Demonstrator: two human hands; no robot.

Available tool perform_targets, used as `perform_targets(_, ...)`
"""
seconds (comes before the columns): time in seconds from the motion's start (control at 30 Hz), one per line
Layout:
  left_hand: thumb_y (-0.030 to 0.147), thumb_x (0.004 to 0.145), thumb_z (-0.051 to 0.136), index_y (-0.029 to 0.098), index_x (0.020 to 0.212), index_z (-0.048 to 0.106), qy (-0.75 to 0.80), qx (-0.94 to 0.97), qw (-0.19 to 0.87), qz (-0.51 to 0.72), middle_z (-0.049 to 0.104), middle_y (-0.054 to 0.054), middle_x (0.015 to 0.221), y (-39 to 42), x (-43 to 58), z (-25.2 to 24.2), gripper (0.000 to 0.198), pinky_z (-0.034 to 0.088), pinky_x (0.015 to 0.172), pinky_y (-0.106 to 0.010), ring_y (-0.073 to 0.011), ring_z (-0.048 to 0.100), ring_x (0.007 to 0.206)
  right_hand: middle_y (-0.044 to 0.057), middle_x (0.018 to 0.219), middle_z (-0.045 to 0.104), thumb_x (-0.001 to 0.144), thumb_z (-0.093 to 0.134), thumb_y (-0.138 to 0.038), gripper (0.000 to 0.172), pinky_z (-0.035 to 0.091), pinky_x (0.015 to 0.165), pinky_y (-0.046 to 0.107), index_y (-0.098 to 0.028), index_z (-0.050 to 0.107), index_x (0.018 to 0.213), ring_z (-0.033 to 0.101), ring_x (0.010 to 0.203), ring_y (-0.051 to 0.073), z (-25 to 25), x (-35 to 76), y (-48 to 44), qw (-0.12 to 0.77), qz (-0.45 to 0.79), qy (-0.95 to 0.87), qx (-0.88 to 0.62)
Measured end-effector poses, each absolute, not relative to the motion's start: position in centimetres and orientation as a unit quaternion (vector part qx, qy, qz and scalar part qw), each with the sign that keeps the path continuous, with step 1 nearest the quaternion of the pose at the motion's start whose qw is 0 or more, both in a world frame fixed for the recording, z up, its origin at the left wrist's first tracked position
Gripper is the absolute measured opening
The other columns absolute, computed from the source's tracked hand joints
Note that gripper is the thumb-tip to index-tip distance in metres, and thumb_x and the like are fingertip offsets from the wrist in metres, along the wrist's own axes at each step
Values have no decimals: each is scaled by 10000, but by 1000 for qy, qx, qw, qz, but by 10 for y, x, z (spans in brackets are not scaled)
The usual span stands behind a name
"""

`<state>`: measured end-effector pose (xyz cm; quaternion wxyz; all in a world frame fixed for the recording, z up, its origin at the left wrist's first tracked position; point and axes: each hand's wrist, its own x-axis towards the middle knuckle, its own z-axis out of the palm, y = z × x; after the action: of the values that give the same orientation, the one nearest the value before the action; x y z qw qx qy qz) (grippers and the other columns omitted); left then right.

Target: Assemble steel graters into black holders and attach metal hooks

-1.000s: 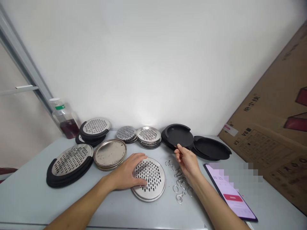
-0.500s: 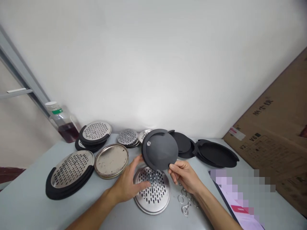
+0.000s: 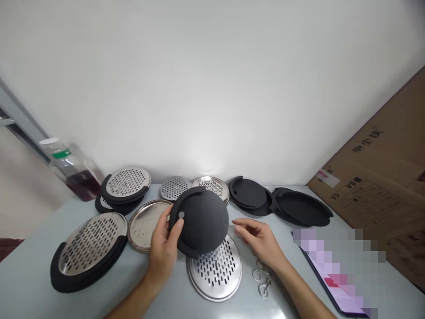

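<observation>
Black plastic disc stands tilted, its edge in the left hand.

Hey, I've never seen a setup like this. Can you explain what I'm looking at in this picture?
There's no machine here. These are a person's own two bare hands, filmed by one camera worn on their head, looking forward and down. The left hand holds up a round, matte black disc. The open right hand is beside that disc, not gripping anything, just above a round, perforated steel disc. The pale grey table also holds stacks of similar steel and black discs, small silver metal rings, and a partly blurred phone.
</observation>
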<state>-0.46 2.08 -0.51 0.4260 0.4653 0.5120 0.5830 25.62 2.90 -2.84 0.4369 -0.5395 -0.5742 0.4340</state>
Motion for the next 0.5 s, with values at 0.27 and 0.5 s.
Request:
perform_targets(0.27, 457, 935, 570, 295, 1333, 552, 560, 473, 334, 592, 596, 0, 1391, 22, -12, -6, 430, 440, 1102, -392, -277, 515, 1322, 128, 1072, 722, 716, 767, -543, 645, 505, 833, 384, -189, 680, 1248, 651, 938, 302, -14, 246, 14, 216, 351, -671, -616)
perform_targets(0.5, 468, 905, 596, 264, 1299, 579, 603, 472, 239, 597, 621, -13, 1363, 24, -16, -10, 443, 470, 1073, -395, -297, 517, 1320, 91, 941, 706, 670, 785, -351, 547, 477, 790, 328, -139, 702, 1167, 630, 879, 266, -13, 239, 20, 172, 453, -614, -623)
